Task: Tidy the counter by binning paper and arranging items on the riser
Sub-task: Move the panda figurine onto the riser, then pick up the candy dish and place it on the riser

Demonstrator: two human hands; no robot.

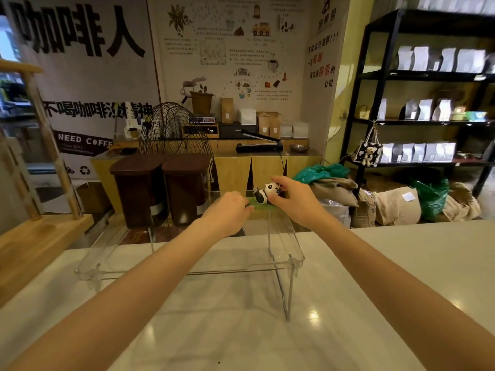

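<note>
A clear acrylic riser (290,257) stands on the white marble counter (401,263). At its far edge lies a black-and-white panda figurine (265,193) on a green base. My right hand (293,200) grips the panda from the right, fingers around its head. My left hand (230,211) holds the left end of the green base, fingers curled over it. Both arms reach forward over the riser's top.
A wooden rack (40,231) stands at the counter's left edge. Beyond the counter are two brown bins (160,188), a wire basket (174,129), sacks on the floor (388,207) and a black shelf unit (428,116) with white bags.
</note>
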